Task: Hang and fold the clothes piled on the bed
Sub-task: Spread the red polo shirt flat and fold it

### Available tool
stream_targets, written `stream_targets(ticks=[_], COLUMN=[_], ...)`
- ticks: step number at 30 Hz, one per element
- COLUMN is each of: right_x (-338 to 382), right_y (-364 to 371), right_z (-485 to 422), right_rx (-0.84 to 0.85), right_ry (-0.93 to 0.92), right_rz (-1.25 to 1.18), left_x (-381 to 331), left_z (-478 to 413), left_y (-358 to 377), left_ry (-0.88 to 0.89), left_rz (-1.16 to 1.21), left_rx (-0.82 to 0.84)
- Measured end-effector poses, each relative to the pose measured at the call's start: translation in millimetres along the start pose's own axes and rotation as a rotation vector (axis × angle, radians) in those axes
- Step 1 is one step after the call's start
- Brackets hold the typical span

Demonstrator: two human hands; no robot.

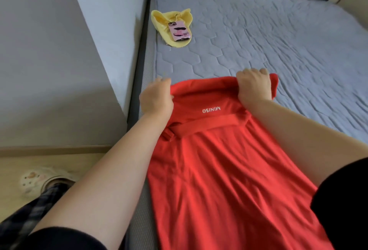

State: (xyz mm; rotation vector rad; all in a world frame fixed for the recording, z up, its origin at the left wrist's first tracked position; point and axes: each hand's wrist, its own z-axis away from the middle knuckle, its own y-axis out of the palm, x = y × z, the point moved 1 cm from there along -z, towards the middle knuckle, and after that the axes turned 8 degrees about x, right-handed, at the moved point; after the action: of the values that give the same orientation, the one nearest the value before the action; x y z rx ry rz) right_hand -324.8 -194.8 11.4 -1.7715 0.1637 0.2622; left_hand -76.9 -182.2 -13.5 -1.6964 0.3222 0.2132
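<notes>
While the left hand [156,98] curls round the left end of the red shirt's [219,160] folded-over top edge, a yellow cloth [173,18] bearing a phone [179,32] lies beyond the shirt on the bed [278,41]; the right hand [253,85] grips the right end.

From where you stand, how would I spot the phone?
Start at the grey quilted mattress and follow its left edge beyond the red garment. A crumpled yellow cloth lies there, with the phone on top. It is the only flat rectangle, in a pink case with dark markings.
</notes>
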Motion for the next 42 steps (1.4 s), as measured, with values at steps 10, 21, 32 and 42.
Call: stream_targets(ticks=[10, 21, 32, 42], right_x=[-21.0, -51.0, -41.2, -55.0], right_y=[-24.0, -21.0, 26.4, 24.3], right_z=[64.0, 226.9, 331.1, 225.2], right_rx=[-0.350, -0.361, 0.226, 0.116], right_ry=[-0.204, -0.386, -0.392, 0.659], right_rz=[-0.218, -0.211, -0.250, -0.854], left_x=[-11.2, -37.9, -51.8, -58.2], left_z=[72.5, 193.8, 258.4, 218.0], left_y=[-29.4, -40.9, 11.0, 33.8], left_ry=[0.359, 0.815, 0.586, 0.300], left_rz=[-0.008, -0.031, -0.122, -0.159], left_rx=[-0.175, 0.031, 0.925, 0.321])
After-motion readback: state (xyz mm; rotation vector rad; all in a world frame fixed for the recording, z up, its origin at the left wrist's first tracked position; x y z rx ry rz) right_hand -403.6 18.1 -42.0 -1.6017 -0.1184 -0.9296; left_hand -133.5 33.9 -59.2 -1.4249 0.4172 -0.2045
